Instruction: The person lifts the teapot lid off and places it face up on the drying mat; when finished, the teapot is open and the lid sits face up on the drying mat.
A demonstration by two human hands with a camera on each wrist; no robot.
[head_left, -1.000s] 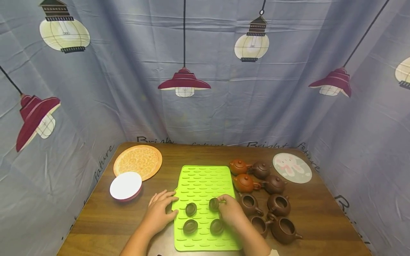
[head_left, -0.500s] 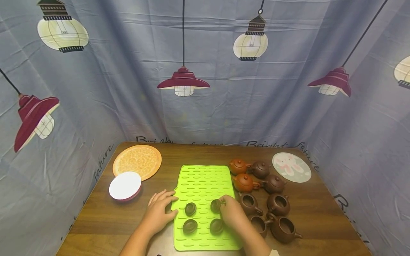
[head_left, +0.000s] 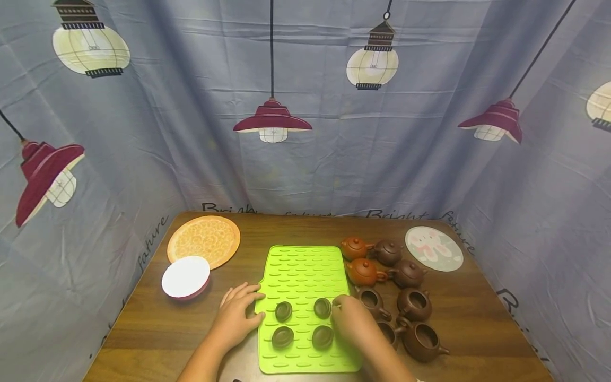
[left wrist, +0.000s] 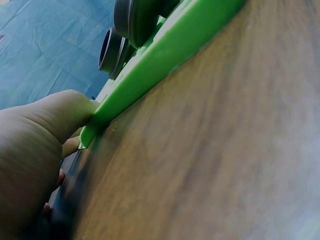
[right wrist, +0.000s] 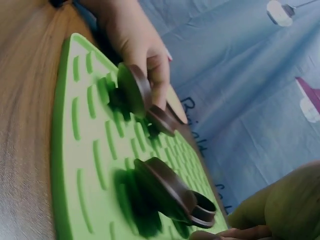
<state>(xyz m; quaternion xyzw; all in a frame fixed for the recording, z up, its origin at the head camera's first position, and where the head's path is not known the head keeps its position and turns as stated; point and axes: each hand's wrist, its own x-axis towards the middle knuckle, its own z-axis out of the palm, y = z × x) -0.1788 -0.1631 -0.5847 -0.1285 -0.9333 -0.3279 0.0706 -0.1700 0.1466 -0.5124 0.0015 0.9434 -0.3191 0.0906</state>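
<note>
Hands: left hand (head_left: 237, 317) spread, touching green mat (head_left: 305, 276) | right hand (head_left: 351, 321) bent beside dark lid (head_left: 322, 307), grip unclear | advice: brace mat, release lid gently

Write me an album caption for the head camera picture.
Left hand at the edge of a green mat, right hand beside one of four dark round pieces, teapots clustered nearby.

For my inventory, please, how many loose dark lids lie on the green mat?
4: near left lid, near right lid, far left lid, and far right lid beside the right hand, which could hide another.
</note>
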